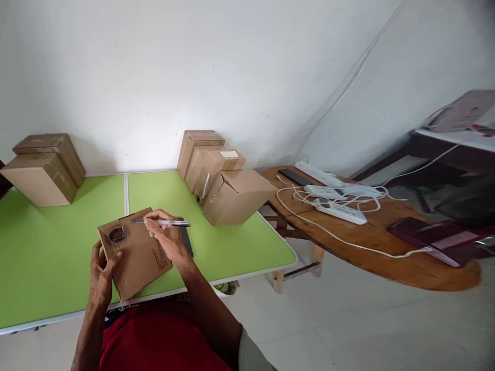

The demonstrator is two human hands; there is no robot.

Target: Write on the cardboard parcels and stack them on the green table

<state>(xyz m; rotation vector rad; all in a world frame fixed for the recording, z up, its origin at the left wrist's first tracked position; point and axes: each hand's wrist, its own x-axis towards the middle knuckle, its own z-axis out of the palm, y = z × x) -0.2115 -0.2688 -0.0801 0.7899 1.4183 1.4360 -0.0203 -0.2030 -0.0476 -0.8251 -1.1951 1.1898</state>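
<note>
Left hand (101,273) fingers gripping cardboard box (135,252) at tabletop (50,257) near edge, print illegible; right hand (168,239) fingers pinching pen (162,222); open green left.

print on held box (135,255): dark lines near right hand (167,238), too small to read
white label, far box (229,154): blank or illegible
other boxes: no readable text

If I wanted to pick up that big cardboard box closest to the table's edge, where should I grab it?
Probably take the nearest box by its two opposite side faces, coming from above at the table's front. It sits tilted against the row behind, so its top and front faces are free.
</note>
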